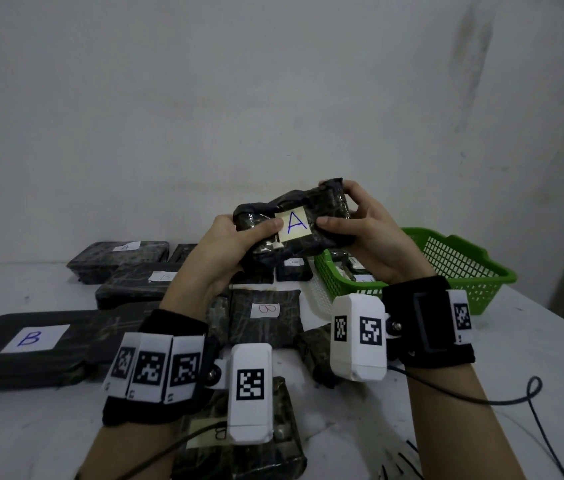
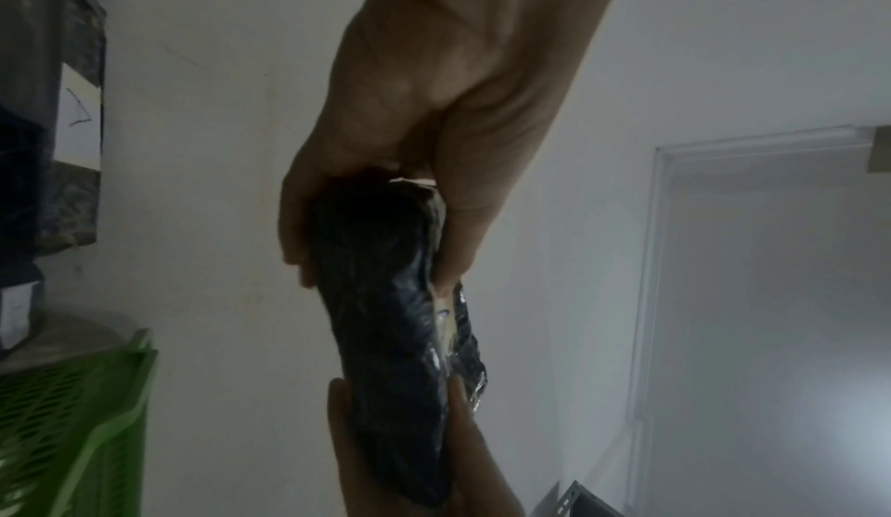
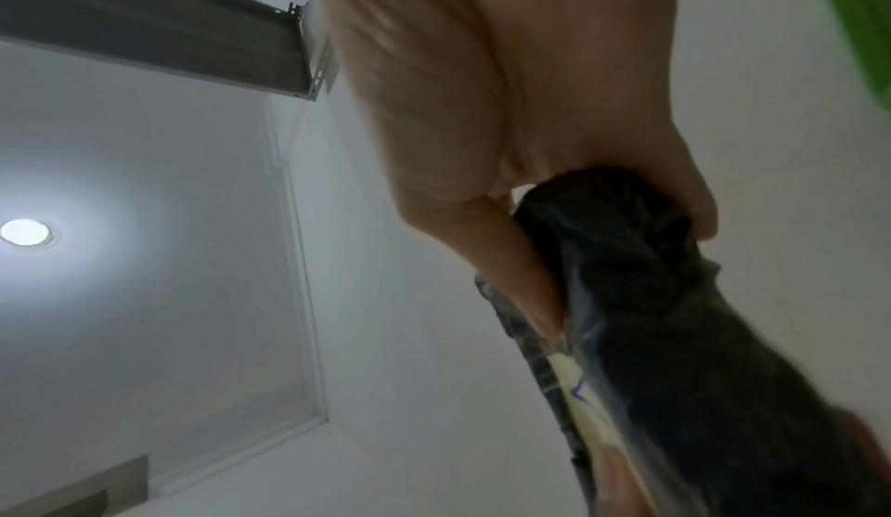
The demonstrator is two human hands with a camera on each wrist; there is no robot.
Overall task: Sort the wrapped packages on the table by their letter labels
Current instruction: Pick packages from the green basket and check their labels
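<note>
A black wrapped package (image 1: 294,216) with a yellow label marked A is held up in the air above the table with both hands. My left hand (image 1: 235,237) grips its left end, thumb beside the label. My right hand (image 1: 360,223) grips its right end, fingers curled over the top corner. In the left wrist view the same package (image 2: 390,315) runs edge-on between my left hand (image 2: 366,220) and the other hand's fingers. The right wrist view shows my right hand (image 3: 554,220) clamped on the package (image 3: 675,354).
Several black packages lie on the white table (image 1: 31,427): a large one marked B (image 1: 31,344) at the left, another B (image 1: 266,317) in the middle, more behind. A green basket (image 1: 460,268) with small packages stands at the right. A cable (image 1: 516,400) trails at the right.
</note>
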